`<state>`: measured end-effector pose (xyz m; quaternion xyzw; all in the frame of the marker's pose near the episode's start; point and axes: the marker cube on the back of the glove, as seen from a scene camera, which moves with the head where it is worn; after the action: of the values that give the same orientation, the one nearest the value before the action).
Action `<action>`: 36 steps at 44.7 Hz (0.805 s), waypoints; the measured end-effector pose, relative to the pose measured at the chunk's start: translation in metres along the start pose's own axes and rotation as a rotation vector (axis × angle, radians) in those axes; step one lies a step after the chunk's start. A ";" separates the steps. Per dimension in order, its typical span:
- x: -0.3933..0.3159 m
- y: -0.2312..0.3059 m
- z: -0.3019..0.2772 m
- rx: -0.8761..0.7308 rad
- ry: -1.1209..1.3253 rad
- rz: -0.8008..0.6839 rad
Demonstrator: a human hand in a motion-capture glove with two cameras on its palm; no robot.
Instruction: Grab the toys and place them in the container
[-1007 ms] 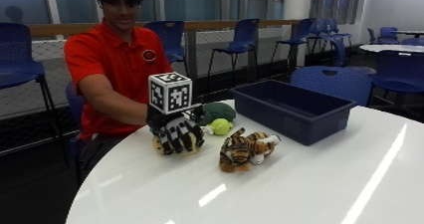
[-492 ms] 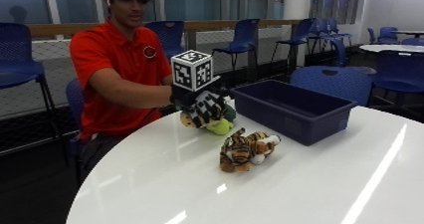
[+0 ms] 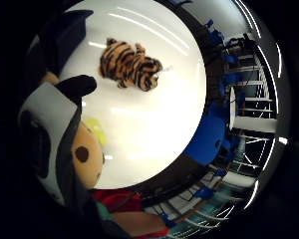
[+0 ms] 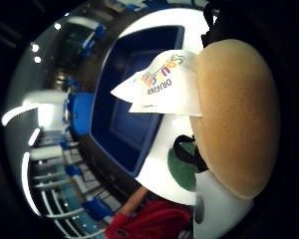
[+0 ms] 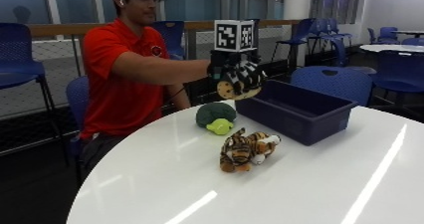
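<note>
The gloved right hand (image 5: 240,77) grips a tan spotted plush toy (image 5: 233,88), fingers curled round it, held in the air just short of the blue container's (image 5: 296,112) near end (the bin lies beyond and below). The tiger (image 5: 246,150) and broccoli toy (image 5: 216,117) wait on the bench (image 5: 199,194).

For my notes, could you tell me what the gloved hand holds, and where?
The gloved right hand grips a tan spotted plush toy round its upper body.

held toy (image 5: 237,87) mostly hidden by fingers (image 5: 246,74)
</note>
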<state>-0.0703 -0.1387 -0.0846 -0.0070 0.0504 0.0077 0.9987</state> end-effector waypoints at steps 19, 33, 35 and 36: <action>-0.160 -0.064 -0.066 0.137 -0.011 -0.185; -0.220 -0.072 -0.051 0.141 0.002 -0.402; -0.216 -0.078 -0.043 0.140 0.042 -0.371; -0.215 -0.080 -0.040 0.132 0.053 -0.354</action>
<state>-0.2865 -0.2227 -0.1014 0.0497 0.0750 -0.1717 0.9810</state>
